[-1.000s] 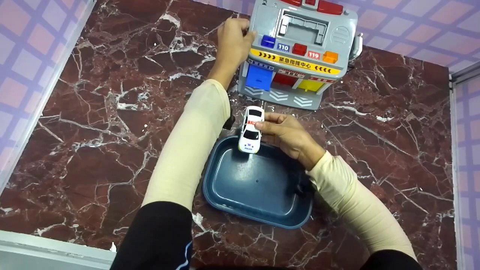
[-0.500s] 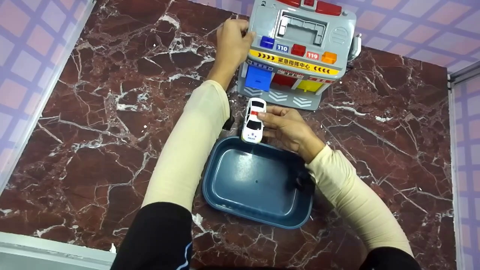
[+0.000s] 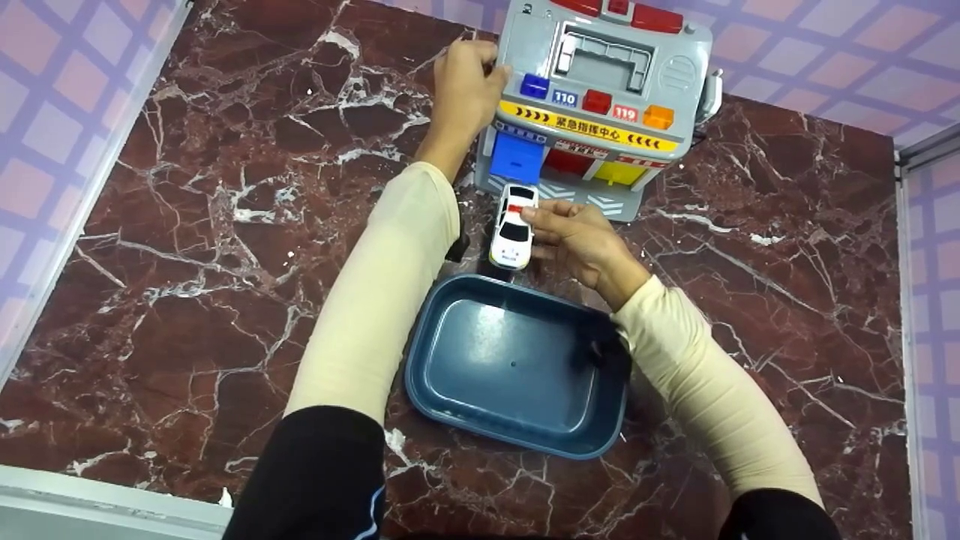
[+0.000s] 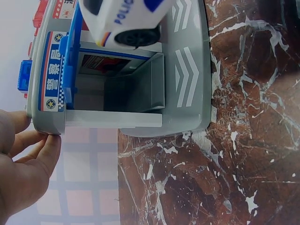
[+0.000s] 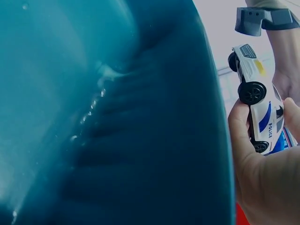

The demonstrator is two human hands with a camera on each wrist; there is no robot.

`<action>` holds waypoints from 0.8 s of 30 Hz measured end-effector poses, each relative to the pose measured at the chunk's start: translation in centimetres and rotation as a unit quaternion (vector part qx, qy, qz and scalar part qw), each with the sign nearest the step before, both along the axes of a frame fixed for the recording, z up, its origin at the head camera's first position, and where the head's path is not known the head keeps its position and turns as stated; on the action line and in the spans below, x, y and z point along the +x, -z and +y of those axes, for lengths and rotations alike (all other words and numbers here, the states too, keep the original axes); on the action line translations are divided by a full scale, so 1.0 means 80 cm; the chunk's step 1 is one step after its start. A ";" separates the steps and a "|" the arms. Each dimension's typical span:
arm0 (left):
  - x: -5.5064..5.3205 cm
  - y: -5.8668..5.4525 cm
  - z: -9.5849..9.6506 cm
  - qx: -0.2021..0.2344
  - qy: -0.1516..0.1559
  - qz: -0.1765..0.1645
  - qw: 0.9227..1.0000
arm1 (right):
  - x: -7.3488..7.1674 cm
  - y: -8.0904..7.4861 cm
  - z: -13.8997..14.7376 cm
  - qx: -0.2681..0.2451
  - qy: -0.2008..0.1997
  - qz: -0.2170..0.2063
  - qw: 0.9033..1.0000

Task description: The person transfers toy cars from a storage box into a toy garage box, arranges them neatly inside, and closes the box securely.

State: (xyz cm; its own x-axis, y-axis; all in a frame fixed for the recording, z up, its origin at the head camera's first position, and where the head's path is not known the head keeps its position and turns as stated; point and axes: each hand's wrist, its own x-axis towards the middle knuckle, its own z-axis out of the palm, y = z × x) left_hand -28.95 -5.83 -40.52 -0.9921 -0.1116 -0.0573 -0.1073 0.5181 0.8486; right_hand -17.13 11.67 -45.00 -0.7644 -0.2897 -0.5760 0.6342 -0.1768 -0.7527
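Note:
My right hand (image 3: 585, 238) pinches a white toy police car (image 3: 514, 236) by its side, thumb near the red roof light. In the right wrist view the toy car (image 5: 262, 101) shows black wheels and a blue stripe, with fingers beneath it. The car's far end overlaps the front ramp of a grey toy emergency station (image 3: 521, 52). My left hand (image 3: 469, 79) grips the station's left roof edge, thumb and fingers about the corner in the left wrist view. A blue door (image 4: 70, 61) there is raised over an open bay (image 4: 136, 89), the car hovering before it.
A dark blue plastic basin (image 3: 517, 382) lies just in front of the car, under the right wrist. Red and yellow doors (image 3: 621, 172) sit beside the blue one. Patterned walls (image 3: 840, 60) border the red marbled surface (image 3: 225, 315).
My right hand has carried the police car away from over the basin, forward to the station's front ramp. The left hand keeps its place on the roof edge.

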 end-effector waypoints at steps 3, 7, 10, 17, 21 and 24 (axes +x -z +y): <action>0.000 0.000 0.000 -0.004 0.001 -0.003 1.000 | -0.004 0.003 -0.001 0.004 0.004 0.002 1.000; 0.000 0.000 0.000 -0.002 0.002 -0.007 1.000 | -0.009 0.006 -0.004 0.009 0.006 0.002 1.000; 0.001 -0.001 -0.001 0.001 0.002 -0.008 1.000 | -0.012 0.008 -0.006 0.011 0.007 -0.004 1.000; 0.002 -0.002 -0.001 -0.014 0.007 -0.008 1.000 | -0.020 0.012 -0.007 0.008 0.016 -0.014 1.000; 0.002 -0.002 -0.001 -0.009 0.007 -0.012 1.000 | -0.025 0.013 -0.006 0.009 0.025 -0.021 0.999; 0.001 -0.002 -0.001 -0.008 0.008 -0.012 1.000 | -0.028 0.014 -0.007 0.009 0.032 -0.028 0.999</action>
State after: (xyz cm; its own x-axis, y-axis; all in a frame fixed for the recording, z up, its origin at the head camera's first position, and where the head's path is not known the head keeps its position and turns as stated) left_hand -28.88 -5.89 -40.39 -0.9922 -0.0970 -0.0788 -0.1187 0.5332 0.8376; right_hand -19.39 11.09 -46.08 -0.7473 -0.2312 -0.6230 0.6634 -0.2050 -0.7196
